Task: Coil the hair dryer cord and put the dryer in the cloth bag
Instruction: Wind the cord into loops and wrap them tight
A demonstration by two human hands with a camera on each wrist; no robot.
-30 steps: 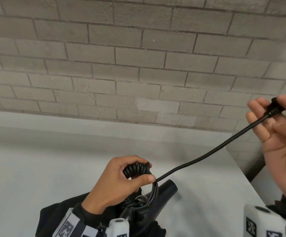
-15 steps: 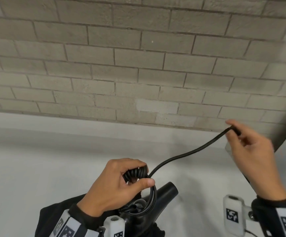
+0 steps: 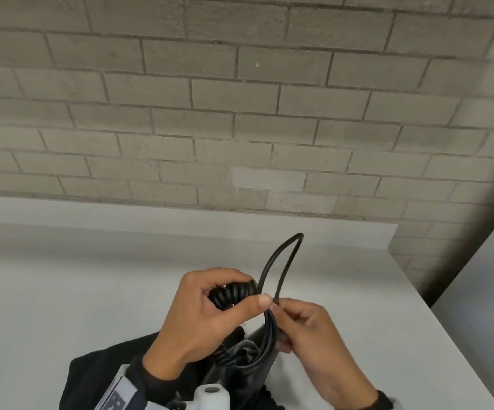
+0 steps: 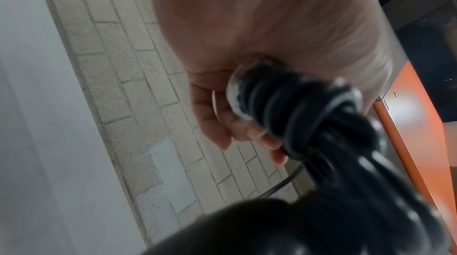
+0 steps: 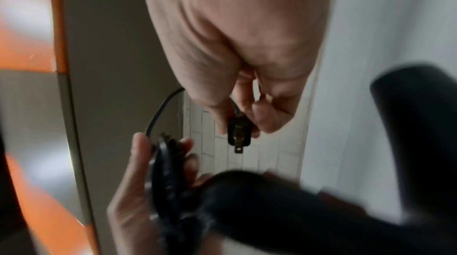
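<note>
Black cord (image 3: 281, 261) loops upward from its coiled bundle above the dryer (image 3: 240, 371).

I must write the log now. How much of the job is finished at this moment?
Mostly coiled: left hand grips the cord bundle. In hand: right hand brings the plug over, one loop loose. Left: tuck it in, put the dryer in the bag.
</note>
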